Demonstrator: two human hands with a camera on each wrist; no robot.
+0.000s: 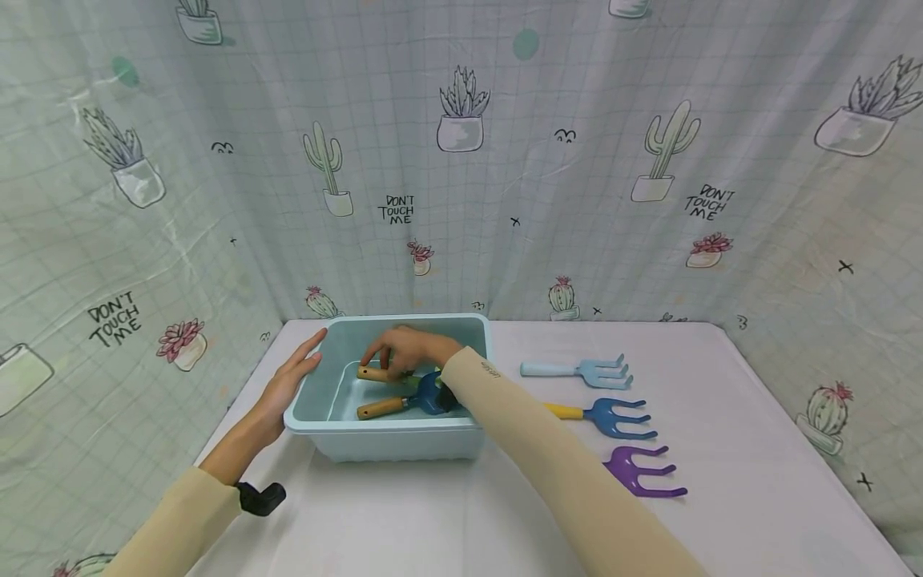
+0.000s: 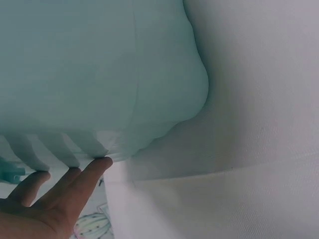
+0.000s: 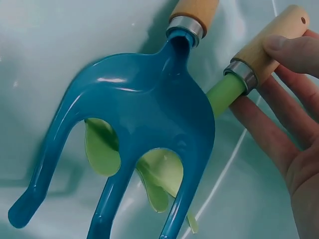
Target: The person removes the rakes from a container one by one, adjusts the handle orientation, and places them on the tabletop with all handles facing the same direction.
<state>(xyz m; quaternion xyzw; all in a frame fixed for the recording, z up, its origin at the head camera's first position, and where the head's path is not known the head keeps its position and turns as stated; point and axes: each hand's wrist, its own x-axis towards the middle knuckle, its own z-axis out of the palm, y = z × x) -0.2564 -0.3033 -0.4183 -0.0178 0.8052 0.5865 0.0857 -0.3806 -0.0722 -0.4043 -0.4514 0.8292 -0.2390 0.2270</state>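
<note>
A pale blue-green plastic bin (image 1: 392,443) stands on the table with two garden tools inside. My right hand (image 1: 409,349) reaches into it and grips the wooden handle of a green hand fork (image 3: 269,47), thumb above and fingers beneath. Lying across the green head is a blue hand fork (image 3: 149,92) with its own wooden handle, hiding most of that head. At the bin's left side, my left hand (image 1: 284,394) rests with extended fingers on the outer wall; in the left wrist view its fingertips (image 2: 102,163) touch the ribbed side.
Right of the bin, three more hand forks lie in a column: light blue (image 1: 602,373), blue with a yellow handle (image 1: 613,417), and purple (image 1: 638,473). My right sleeve covers part of the lower ones. A patterned curtain (image 1: 505,200) encloses the white table (image 1: 404,521).
</note>
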